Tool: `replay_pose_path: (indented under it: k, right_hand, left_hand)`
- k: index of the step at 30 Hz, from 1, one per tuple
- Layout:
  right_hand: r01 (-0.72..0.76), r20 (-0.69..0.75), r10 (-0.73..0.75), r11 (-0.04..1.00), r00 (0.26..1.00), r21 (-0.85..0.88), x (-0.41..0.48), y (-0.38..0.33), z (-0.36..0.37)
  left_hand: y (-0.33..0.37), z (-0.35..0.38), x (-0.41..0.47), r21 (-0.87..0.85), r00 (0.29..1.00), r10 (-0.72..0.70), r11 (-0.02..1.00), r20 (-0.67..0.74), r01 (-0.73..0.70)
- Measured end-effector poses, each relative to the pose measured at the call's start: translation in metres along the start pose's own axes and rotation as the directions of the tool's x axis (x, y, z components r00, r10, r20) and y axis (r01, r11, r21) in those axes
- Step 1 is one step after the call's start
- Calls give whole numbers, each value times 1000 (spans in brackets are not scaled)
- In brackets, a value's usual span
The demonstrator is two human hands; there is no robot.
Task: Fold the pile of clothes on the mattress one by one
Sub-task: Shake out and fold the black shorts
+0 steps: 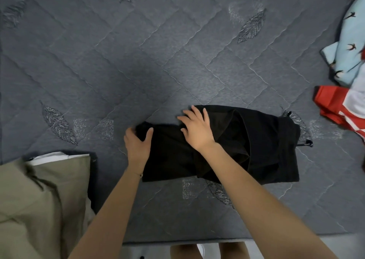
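Observation:
A black garment with a drawstring (256, 140) lies partly folded near the front of the grey quilted mattress (138, 61). My left hand (138, 142) grips its left end, thumb over the cloth and fingers round the edge. My right hand (195, 128) lies flat on top of the garment with fingers spread, pressing it down. At the right edge a pile of loose clothes holds a light blue piece with a bird print (343, 51) and a red and white piece (339, 108).
A folded olive-green garment (39, 199) sits on a stack at the front left, with white cloth (49, 158) showing under it. The mattress's front edge runs along the bottom, and my legs (183, 251) stand below it.

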State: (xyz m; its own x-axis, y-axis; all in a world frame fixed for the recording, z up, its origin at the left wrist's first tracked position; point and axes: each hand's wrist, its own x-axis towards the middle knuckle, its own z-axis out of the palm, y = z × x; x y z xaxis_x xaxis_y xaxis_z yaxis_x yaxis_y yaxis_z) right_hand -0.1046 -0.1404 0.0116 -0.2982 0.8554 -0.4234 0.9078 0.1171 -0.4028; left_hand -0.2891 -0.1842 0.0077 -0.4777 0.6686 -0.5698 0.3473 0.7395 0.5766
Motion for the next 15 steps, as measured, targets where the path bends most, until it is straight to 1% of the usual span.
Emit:
replay_pose_path:
  k: [1, 2, 3, 5, 6, 7, 8, 10, 12, 13, 15]
  right_hand:
    - [-36, 44, 39, 998, 998, -50, 4, 1, 2]
    - [-77, 65, 83, 993, 994, -88, 7, 2, 4]
    - [-114, 68, 122, 987, 990, -114, 7, 4, 3]
    - [-174, 41, 180, 978, 983, -115, 7, 8, -1]
    - [-202, 9, 203, 976, 979, -76, 8, 10, -5]
    - [-234, -41, 234, 972, 971, -9, 9, 12, -10]
    - [-271, -101, 278, 960, 955, 72, 11, 14, -16]
    - [-332, -212, 373, 921, 903, 205, 17, 17, -28]
    - [-354, -284, 408, 909, 868, 222, 23, 17, -34]
    - [-361, -299, 408, 911, 863, 202, 26, 15, -35]
    - [-387, -296, 416, 909, 860, 153, 28, 12, -32]
  left_hand:
    - [-7, 0, 0, -35, 996, -91, 995, 4, 91]
    - [-14, 1, -1, -63, 990, -140, 988, 13, 140]
    - [-19, 1, -2, -88, 987, -159, 983, 35, 161]
    - [-25, 3, -5, -101, 983, -147, 982, 111, 158]
    - [-26, 4, -6, -108, 984, -118, 985, 135, 133]
    - [-27, 4, -8, -134, 988, -77, 987, 131, 94]
    - [-27, 3, -9, -170, 996, -26, 985, 90, 41]
    - [-25, -1, -10, -222, 996, 79, 971, -52, -88]
    - [-26, -3, -8, -214, 977, 149, 960, -154, -181]
    - [-27, -4, -7, -196, 972, 161, 961, -173, -194]
    - [-30, -2, -5, -140, 977, 137, 977, -165, -161]
